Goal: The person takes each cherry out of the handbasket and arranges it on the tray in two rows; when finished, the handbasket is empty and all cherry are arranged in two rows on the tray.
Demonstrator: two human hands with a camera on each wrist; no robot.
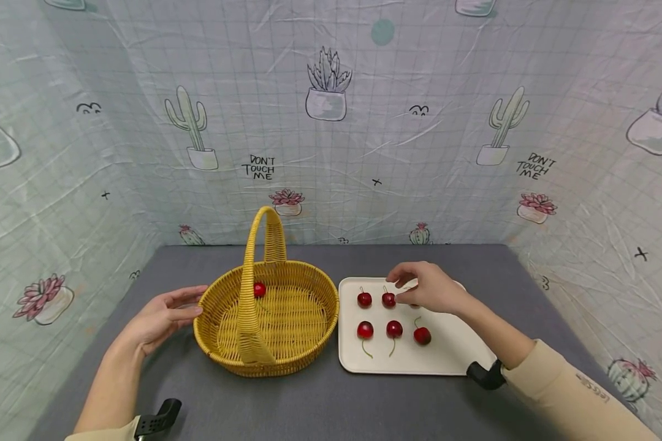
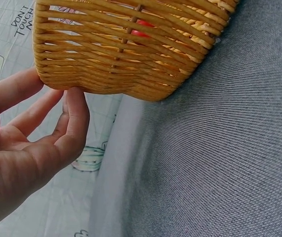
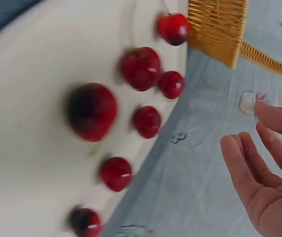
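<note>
My left hand (image 1: 157, 318) is at the left side of a yellow wicker basket (image 1: 322, 343), its fingertips touching the rim in the left wrist view. One red cherry (image 1: 259, 290) lies inside the basket, near the back behind the tall handle. My right hand (image 1: 433, 288) hovers over a cream tray (image 1: 452, 358), thumb and fingers apart with nothing between them. Several stemmed cherries sit on the tray in rows. Just left of the right fingertips is a back-row cherry (image 1: 388, 299); the hand partly hides another beside it. A front-row cherry (image 1: 422, 335) lies below the hand.
Basket and tray stand side by side on a grey cloth-covered table (image 1: 309, 407). A printed plastic curtain (image 1: 386, 135) with cactus drawings encloses the back and both sides. The basket's handle (image 1: 249, 288) arches high above its rim.
</note>
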